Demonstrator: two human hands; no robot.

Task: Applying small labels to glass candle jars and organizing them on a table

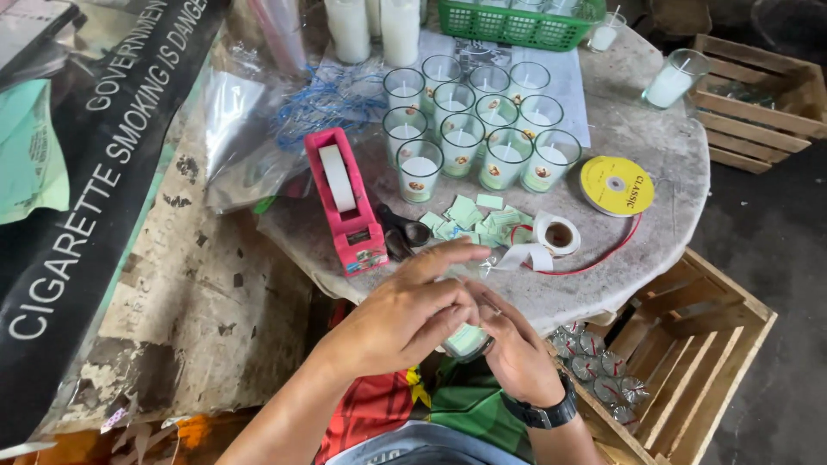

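Glass, small and clear with a pale green paper label, is the candle cup [466, 341] held low in the centre of the frame, between both hands and just below the edge of the round grey stone tabletop [663, 164]. The left hand [405, 314] curls over the cup from the left, fingers closed on its side with the forefinger stretched out above. The right hand [517, 349], a dark wristwatch [544, 414] on its wrist, grips the cup from the right with thumb and fingertips pressed to the glass.

Upper centre, on the tabletop, stands a cluster of similar wax-filled glass cups [478, 129] (each wearing a small label). Left of them lies a pink plastic tape dispenser [343, 202] with a white roll. Near the table's front edge sit loose pale green paper slips [469, 217], a roll of white tape [557, 233] and a flat yellow spool of red cord [616, 185]. At lower right, a slatted wooden crate [689, 344] holds silver wick pieces [594, 362].
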